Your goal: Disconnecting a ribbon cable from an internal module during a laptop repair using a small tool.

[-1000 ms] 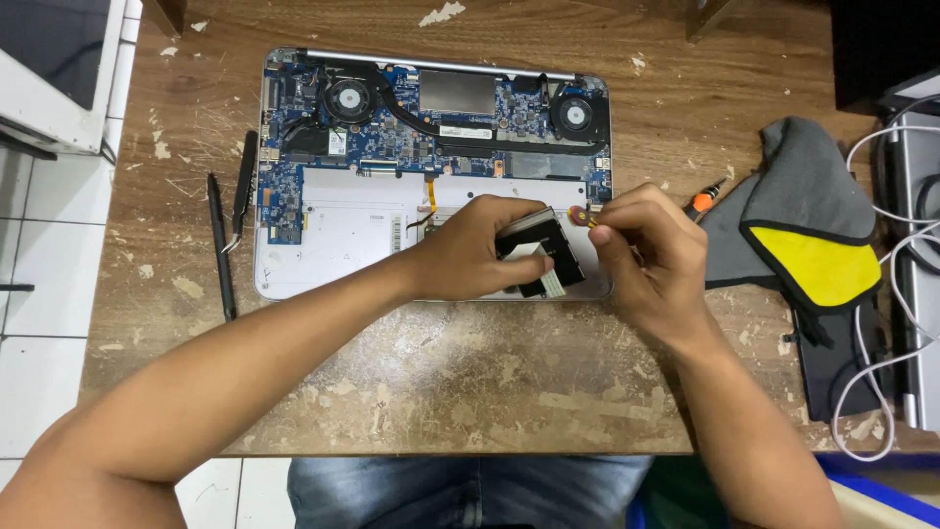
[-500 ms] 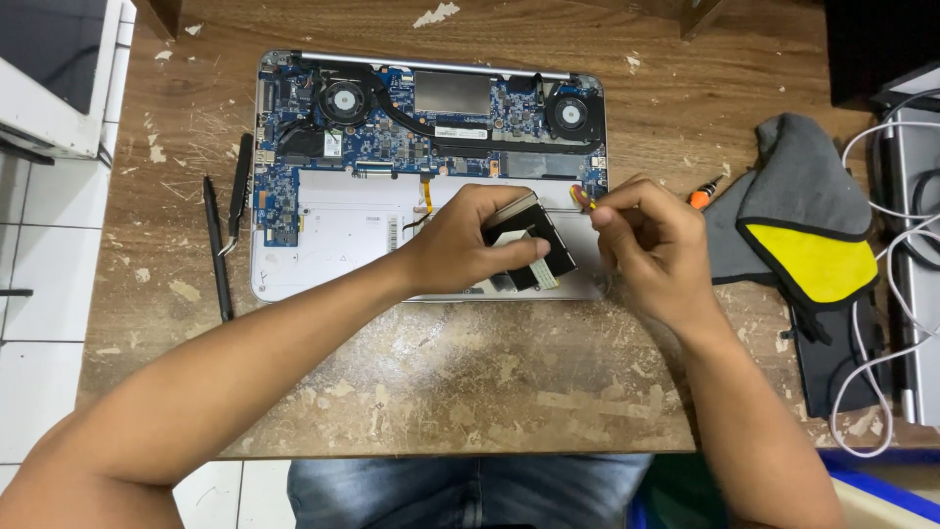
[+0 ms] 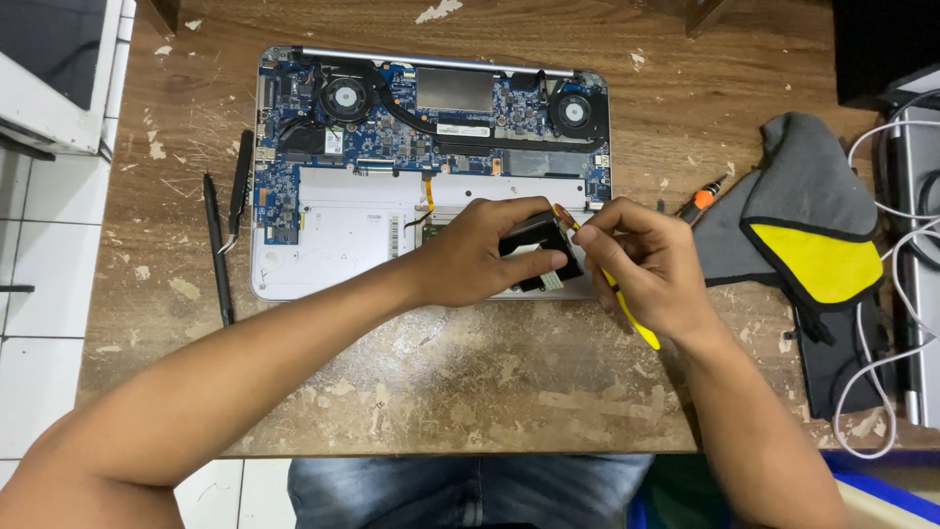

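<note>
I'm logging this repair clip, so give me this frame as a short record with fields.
surface: worn wooden table
main item: opened laptop, board and two fans exposed
left hand: grips a black part over the laptop's lower right
right hand: holds a yellow tool, tip at the part
left of laptop: tweezers, black stick
right: screwdriver, grey-yellow pouch, white cables

A flat black rectangular component (image 3: 534, 257) lies tilted over the opened laptop's (image 3: 333, 225) lower right corner, about four o'clock from the left fan. At its three o'clock edge stands a slanted yellow-handled tool (image 3: 627, 315).
</note>
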